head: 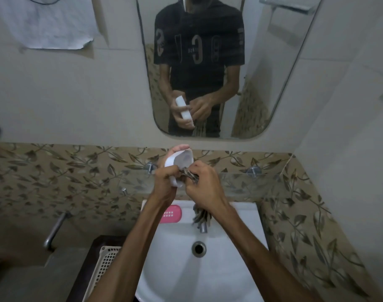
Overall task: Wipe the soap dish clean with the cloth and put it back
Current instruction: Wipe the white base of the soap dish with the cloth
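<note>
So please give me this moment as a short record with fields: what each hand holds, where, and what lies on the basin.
left hand: holds the white soap dish, tilted, raised above the basin
right hand: presses a striped cloth against the dish; cloth end hangs over the tap
basin: white, drain open
pink tray: lies on the basin ledge, left of the tap
basket: white, left of the basin
stage: wiping, dish not yet put back

Dim bathrm: leaf-pattern tiles (pixel 55 171), mirror (pixel 262 62), white sink (pixel 197 275).
</note>
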